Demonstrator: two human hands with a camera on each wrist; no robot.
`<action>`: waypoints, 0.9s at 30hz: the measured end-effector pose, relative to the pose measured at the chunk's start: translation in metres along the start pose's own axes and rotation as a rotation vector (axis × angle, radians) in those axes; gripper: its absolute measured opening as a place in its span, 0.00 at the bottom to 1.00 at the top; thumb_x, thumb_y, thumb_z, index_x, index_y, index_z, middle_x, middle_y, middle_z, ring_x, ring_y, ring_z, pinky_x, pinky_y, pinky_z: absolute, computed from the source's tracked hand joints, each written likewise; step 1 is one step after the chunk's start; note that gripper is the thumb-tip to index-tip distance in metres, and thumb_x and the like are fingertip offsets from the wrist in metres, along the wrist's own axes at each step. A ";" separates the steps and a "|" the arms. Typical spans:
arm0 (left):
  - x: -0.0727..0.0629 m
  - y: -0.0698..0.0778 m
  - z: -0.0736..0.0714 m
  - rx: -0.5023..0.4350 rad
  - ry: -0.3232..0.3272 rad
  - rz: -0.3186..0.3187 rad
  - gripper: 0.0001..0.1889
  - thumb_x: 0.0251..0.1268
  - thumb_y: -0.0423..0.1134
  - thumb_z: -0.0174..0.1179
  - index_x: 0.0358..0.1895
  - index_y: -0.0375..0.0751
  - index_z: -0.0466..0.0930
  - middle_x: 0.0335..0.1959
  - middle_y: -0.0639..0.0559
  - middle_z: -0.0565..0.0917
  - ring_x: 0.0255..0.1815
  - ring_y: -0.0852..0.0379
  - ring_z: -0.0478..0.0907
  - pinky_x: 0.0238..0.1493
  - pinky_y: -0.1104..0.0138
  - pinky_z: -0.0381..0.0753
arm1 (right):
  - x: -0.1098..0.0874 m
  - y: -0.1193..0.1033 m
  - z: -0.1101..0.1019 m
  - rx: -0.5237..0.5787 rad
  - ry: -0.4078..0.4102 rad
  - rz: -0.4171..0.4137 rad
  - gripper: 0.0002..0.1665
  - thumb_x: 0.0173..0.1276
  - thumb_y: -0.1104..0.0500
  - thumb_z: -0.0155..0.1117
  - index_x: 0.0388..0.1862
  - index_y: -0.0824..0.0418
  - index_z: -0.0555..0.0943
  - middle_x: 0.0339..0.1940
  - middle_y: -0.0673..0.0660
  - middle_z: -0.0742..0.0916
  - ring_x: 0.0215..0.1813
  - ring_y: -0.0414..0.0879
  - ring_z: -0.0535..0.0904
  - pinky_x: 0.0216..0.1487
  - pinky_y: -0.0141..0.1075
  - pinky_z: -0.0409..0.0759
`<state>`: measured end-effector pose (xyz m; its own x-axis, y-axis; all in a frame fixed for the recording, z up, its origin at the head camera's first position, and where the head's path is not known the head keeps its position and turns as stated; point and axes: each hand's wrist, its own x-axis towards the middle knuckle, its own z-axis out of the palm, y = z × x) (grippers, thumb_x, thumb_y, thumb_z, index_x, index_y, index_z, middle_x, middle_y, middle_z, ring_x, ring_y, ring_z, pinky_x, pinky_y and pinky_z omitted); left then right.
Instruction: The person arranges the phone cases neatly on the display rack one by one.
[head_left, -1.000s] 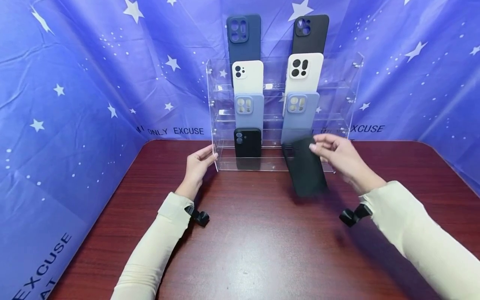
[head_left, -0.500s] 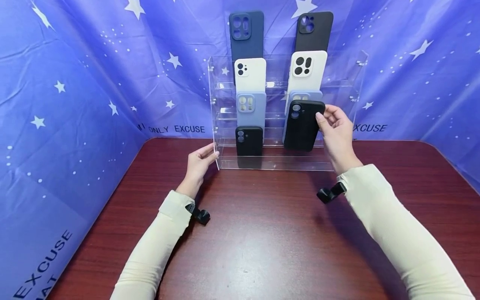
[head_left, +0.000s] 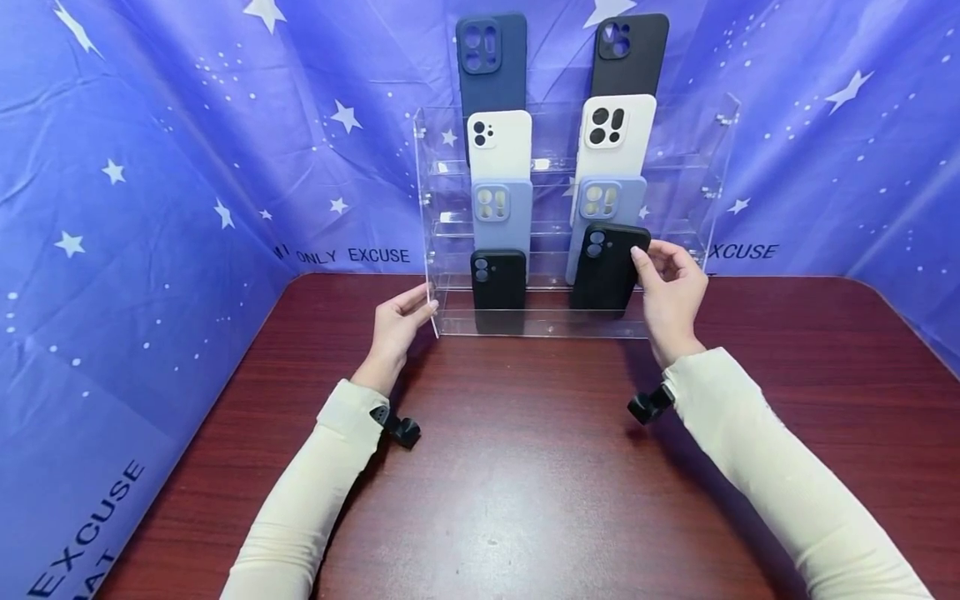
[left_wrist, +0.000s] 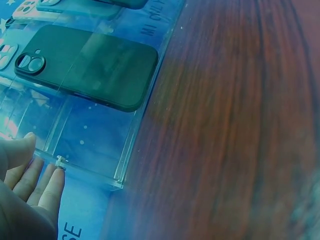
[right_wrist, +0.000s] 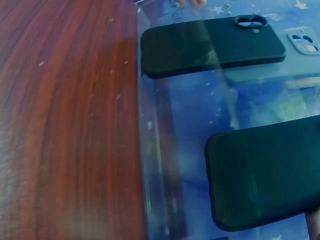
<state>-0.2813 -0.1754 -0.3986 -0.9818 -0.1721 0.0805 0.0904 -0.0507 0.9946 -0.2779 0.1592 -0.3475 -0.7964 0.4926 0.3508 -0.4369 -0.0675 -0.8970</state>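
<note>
A clear stepped acrylic display rack [head_left: 551, 328] holds phone cases in two columns. My right hand [head_left: 671, 292] pinches a black phone case [head_left: 609, 271] by its right edge, thumb on the back face; the case leans slightly, its lower end behind the rack's front lip. In the right wrist view that case [right_wrist: 265, 175] stands apart from the other black phone case [right_wrist: 210, 47], which sits in the left column. My left hand [head_left: 393, 333] grips the rack's left side panel between thumb and fingers. The left wrist view shows this hand [left_wrist: 30, 190] at the panel's edge.
Behind the black cases stand light blue cases [head_left: 504, 233] [head_left: 603, 229], white cases [head_left: 498, 154] [head_left: 618, 137], a navy case [head_left: 502, 71] and another black case [head_left: 633, 62]. A starry blue curtain [head_left: 187, 167] surrounds the dark red wooden table [head_left: 510, 467].
My right hand has brought the black phone case up and upright in front of the right column, then lowered it behind the front lip. My left hand keeps its hold on the rack.
</note>
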 end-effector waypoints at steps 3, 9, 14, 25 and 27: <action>0.000 0.001 0.000 0.002 0.001 -0.005 0.20 0.57 0.23 0.61 0.56 0.28 0.76 0.53 0.33 0.78 0.35 0.73 0.80 0.43 0.77 0.80 | -0.001 0.004 -0.004 0.006 0.005 0.028 0.07 0.54 0.66 0.73 0.30 0.60 0.83 0.23 0.48 0.83 0.23 0.35 0.73 0.25 0.23 0.72; -0.001 0.001 0.000 -0.004 0.002 -0.011 0.20 0.57 0.23 0.61 0.56 0.28 0.76 0.53 0.34 0.78 0.35 0.72 0.80 0.43 0.76 0.80 | -0.001 0.011 -0.013 0.018 -0.030 0.164 0.07 0.52 0.65 0.74 0.28 0.60 0.82 0.21 0.48 0.85 0.23 0.34 0.77 0.25 0.23 0.79; -0.001 0.001 0.000 -0.011 0.002 -0.014 0.20 0.57 0.22 0.61 0.56 0.28 0.76 0.54 0.33 0.78 0.35 0.72 0.80 0.43 0.75 0.81 | 0.001 0.013 -0.018 0.002 -0.056 0.206 0.07 0.53 0.65 0.74 0.28 0.60 0.82 0.21 0.48 0.85 0.25 0.35 0.79 0.27 0.25 0.81; -0.002 0.002 0.001 -0.018 0.008 -0.014 0.20 0.57 0.23 0.61 0.55 0.27 0.76 0.53 0.33 0.78 0.36 0.71 0.80 0.44 0.74 0.81 | 0.002 0.017 -0.027 -0.253 -0.088 0.114 0.07 0.54 0.58 0.74 0.29 0.59 0.84 0.19 0.41 0.84 0.26 0.32 0.80 0.32 0.22 0.79; -0.003 0.002 0.001 -0.017 0.008 -0.014 0.20 0.57 0.23 0.61 0.55 0.28 0.76 0.53 0.33 0.78 0.36 0.71 0.80 0.44 0.74 0.81 | 0.001 0.017 -0.029 -0.294 -0.084 0.097 0.08 0.54 0.57 0.74 0.30 0.59 0.84 0.19 0.39 0.84 0.26 0.32 0.79 0.33 0.21 0.77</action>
<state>-0.2786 -0.1744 -0.3965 -0.9816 -0.1791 0.0657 0.0793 -0.0698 0.9944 -0.2745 0.1836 -0.3702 -0.8653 0.4222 0.2702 -0.2280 0.1487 -0.9622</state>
